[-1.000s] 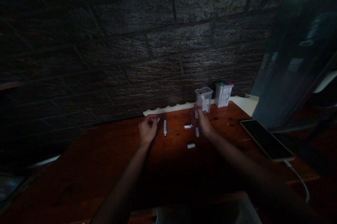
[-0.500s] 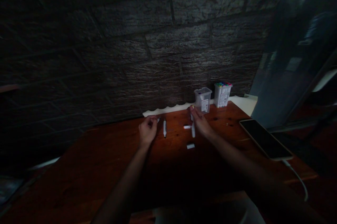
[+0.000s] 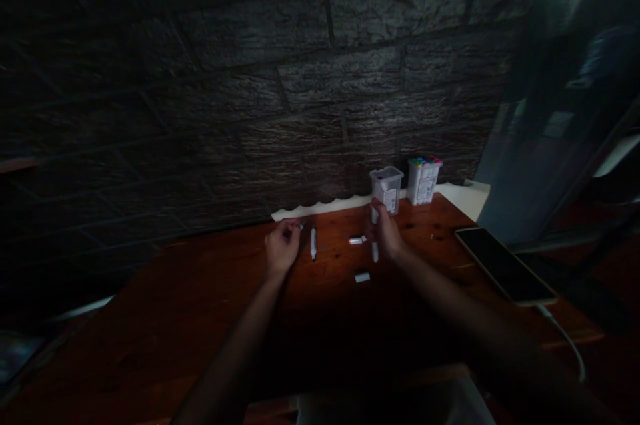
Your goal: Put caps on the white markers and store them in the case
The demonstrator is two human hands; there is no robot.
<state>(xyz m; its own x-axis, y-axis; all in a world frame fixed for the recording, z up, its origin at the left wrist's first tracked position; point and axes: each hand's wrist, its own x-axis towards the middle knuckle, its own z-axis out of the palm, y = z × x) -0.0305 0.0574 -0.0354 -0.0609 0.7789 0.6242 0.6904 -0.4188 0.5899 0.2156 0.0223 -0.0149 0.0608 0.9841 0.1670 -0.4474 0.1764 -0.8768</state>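
My right hand (image 3: pixel 386 234) is closed around a white marker (image 3: pixel 374 250), held nearly upright just in front of a clear plastic cup (image 3: pixel 387 189). My left hand (image 3: pixel 283 248) rests on the wooden table (image 3: pixel 200 305) with its fingers pinched on a small white piece I cannot make out. A second white marker (image 3: pixel 313 242) lies just right of the left hand. A short white cap (image 3: pixel 356 240) lies between the hands, and another cap (image 3: pixel 363 276) lies nearer to me.
A second clear cup (image 3: pixel 424 179) full of coloured markers stands at the back right. A phone (image 3: pixel 504 264) with a cable lies on the table's right side. A dark brick wall (image 3: pixel 250 78) rises behind the table. The scene is dim.
My right hand has turned the marker from a slanted, lower position to nearly upright and shifted slightly right toward the cup. The left hand has stayed put.
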